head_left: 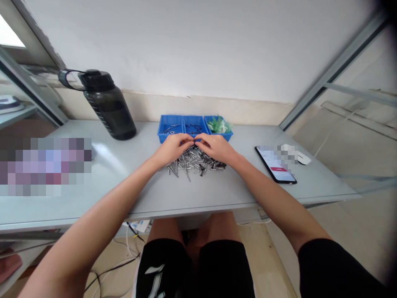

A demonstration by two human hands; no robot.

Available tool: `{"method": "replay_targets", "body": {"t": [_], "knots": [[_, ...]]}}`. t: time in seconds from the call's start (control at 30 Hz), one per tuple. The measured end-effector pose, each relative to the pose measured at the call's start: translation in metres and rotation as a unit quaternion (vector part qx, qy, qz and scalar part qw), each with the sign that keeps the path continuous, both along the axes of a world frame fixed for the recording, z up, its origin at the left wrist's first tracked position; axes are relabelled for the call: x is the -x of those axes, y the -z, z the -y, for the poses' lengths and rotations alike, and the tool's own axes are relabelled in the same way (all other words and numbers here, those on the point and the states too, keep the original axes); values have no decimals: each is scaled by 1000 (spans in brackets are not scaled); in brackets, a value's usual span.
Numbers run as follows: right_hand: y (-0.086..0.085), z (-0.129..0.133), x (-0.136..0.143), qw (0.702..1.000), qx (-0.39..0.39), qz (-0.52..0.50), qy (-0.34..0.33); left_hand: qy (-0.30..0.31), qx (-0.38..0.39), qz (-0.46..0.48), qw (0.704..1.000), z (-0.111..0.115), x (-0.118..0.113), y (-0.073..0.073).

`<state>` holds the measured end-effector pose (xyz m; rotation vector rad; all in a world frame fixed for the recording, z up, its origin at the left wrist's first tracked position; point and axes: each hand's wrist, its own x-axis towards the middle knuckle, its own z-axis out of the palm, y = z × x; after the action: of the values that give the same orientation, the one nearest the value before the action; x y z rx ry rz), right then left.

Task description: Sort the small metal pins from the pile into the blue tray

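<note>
My left hand (175, 147) and my right hand (217, 147) meet fingertip to fingertip over a pile of small metal fasteners (190, 159). Both are closed in a pinch; what sits between the fingers is too small to make out. The pile mixes thin silver pieces with black ones and spreads on the grey table under my hands. Just behind stand blue bins (160, 129) in a row. A few silver pieces (171, 128) lie in the left bin, dark pieces (194, 128) in the middle one, and green and white items (218, 125) in the right one.
A dark water bottle (110, 105) stands at the back left of the table (186, 194). To the right lie a phone (275, 164) with its screen lit and a white object (302, 157), partly blurred. A blurred-out patch covers the table's left. Cables (127, 252) hang below.
</note>
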<state>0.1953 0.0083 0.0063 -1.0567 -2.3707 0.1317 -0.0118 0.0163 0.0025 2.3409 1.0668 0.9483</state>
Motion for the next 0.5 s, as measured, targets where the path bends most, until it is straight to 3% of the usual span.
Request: {"method": "replay_targets", "body": {"t": [0.27, 0.5], "knots": [[0, -1, 0, 1000, -3, 7, -6, 3, -13, -16, 1000, -4, 2, 6], [0, -2, -1, 1000, 2, 17, 15, -26, -2, -32, 999, -1, 3, 2]]}}
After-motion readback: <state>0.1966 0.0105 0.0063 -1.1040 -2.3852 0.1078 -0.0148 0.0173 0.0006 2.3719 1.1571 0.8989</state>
